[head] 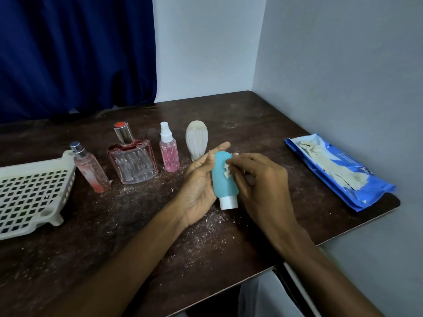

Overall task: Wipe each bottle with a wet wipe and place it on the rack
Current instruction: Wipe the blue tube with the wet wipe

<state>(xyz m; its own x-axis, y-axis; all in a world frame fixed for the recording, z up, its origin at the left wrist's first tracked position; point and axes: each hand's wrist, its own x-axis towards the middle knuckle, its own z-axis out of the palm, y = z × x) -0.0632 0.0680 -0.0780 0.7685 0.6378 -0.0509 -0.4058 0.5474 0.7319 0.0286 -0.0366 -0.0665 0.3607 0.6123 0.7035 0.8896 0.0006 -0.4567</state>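
Note:
My left hand [198, 179] cradles a teal squeeze bottle [220, 181] with a white cap, held cap toward me just above the table. My right hand [258, 177] pinches a small piece of white wet wipe [227, 170] against the bottle's side. To the left stand a white squeeze bottle [196, 139], a small pink spray bottle [169, 154], a wide clear perfume bottle [132, 160] with a silver cap, and a slim pink bottle [90, 171]. The white perforated rack [27, 193] sits at the far left with the slim bottle leaning at its corner.
A blue wet-wipe pack [341, 172] lies open at the right, near the wall and the table's right edge. White crumbs and dust speckle the dark wooden table [137, 236]. A blue curtain [75, 53] hangs behind.

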